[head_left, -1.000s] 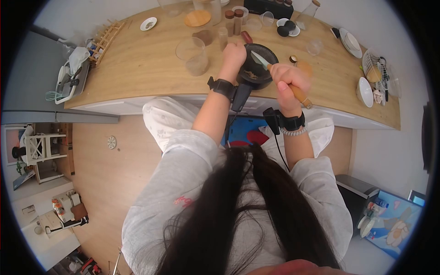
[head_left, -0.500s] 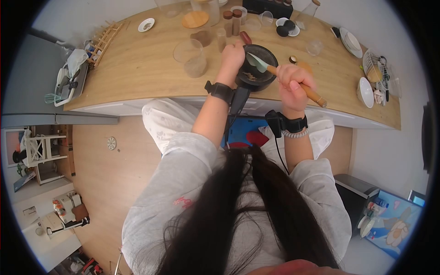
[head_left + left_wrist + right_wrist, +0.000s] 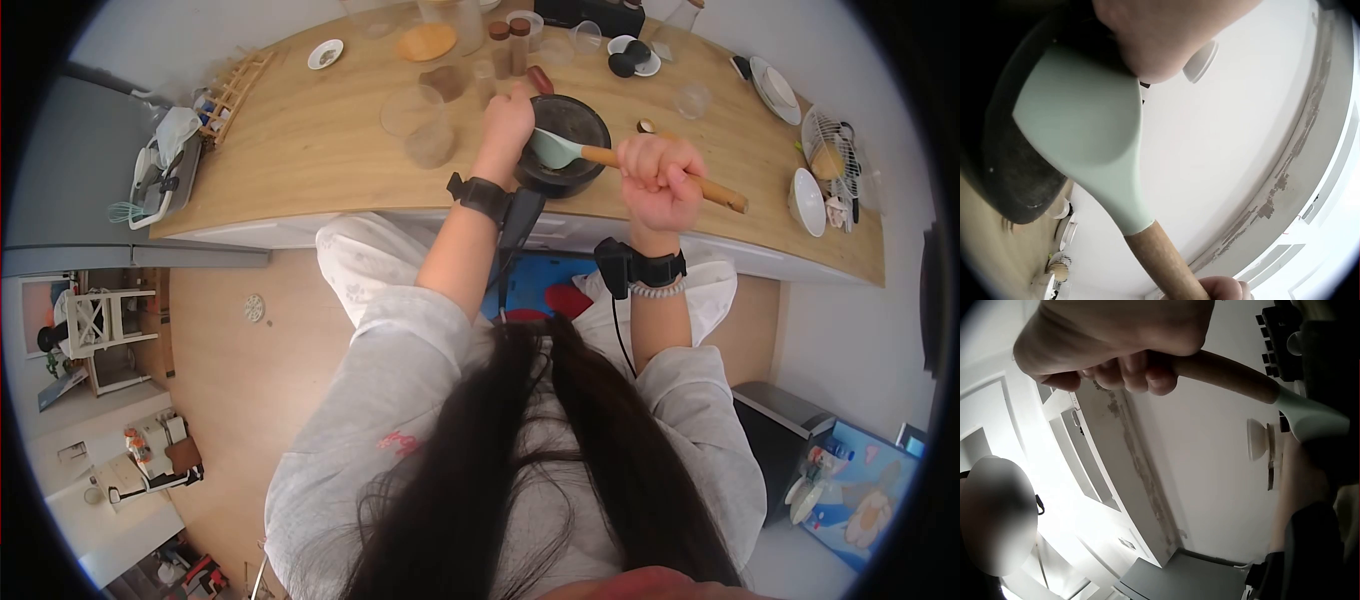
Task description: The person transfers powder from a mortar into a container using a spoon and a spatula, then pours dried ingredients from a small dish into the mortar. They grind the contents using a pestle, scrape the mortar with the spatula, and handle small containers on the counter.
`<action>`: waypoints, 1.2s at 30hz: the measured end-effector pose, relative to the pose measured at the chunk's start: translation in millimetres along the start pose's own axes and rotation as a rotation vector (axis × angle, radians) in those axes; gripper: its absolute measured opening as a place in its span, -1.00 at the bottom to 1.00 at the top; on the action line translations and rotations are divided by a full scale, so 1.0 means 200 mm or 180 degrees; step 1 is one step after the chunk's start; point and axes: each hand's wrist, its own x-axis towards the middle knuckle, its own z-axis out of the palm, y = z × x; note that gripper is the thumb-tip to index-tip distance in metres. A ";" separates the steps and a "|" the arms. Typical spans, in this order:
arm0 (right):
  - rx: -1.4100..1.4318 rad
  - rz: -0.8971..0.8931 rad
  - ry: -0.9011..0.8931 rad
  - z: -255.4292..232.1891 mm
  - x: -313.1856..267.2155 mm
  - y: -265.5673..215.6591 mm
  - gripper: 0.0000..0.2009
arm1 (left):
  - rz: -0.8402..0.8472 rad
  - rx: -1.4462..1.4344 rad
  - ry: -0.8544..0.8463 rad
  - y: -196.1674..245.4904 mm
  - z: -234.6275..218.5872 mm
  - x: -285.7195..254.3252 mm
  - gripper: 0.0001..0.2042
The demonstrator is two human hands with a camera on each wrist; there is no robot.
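Observation:
In the head view, my left hand (image 3: 509,125) grips the left side of a black round pan (image 3: 575,118) at the counter's front edge. My right hand (image 3: 660,180) is curled round the wooden handle of a pale green spatula (image 3: 556,150), its head inside the pan's left part, close to my left hand. The left wrist view has the spatula head (image 3: 1085,119) large in front of the dark pan (image 3: 1019,172), below my left hand (image 3: 1166,31). Seen from the right wrist, my right hand (image 3: 1116,331) holds the handle; the pan's inside is mostly hidden there.
Clear cups (image 3: 428,135) and brown-capped jars (image 3: 500,55) stand left of and behind the pan. A reddish-brown piece (image 3: 540,79) lies behind it. White bowl (image 3: 806,202) and wire basket (image 3: 832,150) are at the right, a small plate (image 3: 325,54) at the back left.
My right hand has moved to the right, and the spatula lies flatter, its head lower in the pan's left part. Brown bits seen earlier in the pan no longer show. My left hand has barely moved.

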 end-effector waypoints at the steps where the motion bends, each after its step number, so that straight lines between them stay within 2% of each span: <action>1: 0.0016 -0.0010 -0.0009 0.00 0.00 0.00 -0.76 | 0.0029 0.0098 -0.0012 0.00 0.00 0.01 -0.43; 16: -0.0447 -0.0475 0.0012 0.02 0.02 -0.20 -0.79 | 0.0192 0.0228 0.0160 -0.01 0.02 0.03 -0.43; 18: -0.0727 -0.0643 0.0297 0.06 -0.01 -0.20 -0.80 | 0.0179 0.0210 0.0182 -0.01 0.01 0.02 -0.44; 21: -0.1075 -0.0858 0.0434 0.11 -0.04 -0.15 -0.82 | 0.0183 0.0249 0.0203 0.00 0.01 0.02 -0.46; 25: -0.1561 -0.1115 0.0379 0.14 -0.07 -0.05 -0.84 | 0.0290 0.0360 0.0188 -0.01 0.01 0.01 -0.47; 28: -0.1949 -0.1206 0.0114 0.17 -0.08 0.01 -0.86 | 0.0342 0.0473 0.0112 -0.01 0.00 0.01 -0.48; 30: -0.1923 -0.1127 -0.0007 0.16 -0.09 0.03 -0.85 | 0.0371 0.0539 0.0046 0.01 -0.01 -0.03 -0.48; 32: -0.1899 -0.1049 -0.0125 0.14 -0.09 0.07 -0.84 | 0.0674 0.0578 0.0282 0.01 0.00 -0.07 -0.53; 34: -0.1279 -0.0938 0.0228 0.11 -0.08 0.09 -0.82 | 0.0825 0.0546 0.0453 0.00 0.03 -0.11 -0.55; 36: -0.1191 -0.0875 0.0225 0.07 -0.05 0.09 -0.81 | 0.0981 0.0506 0.0620 0.00 0.04 -0.12 -0.58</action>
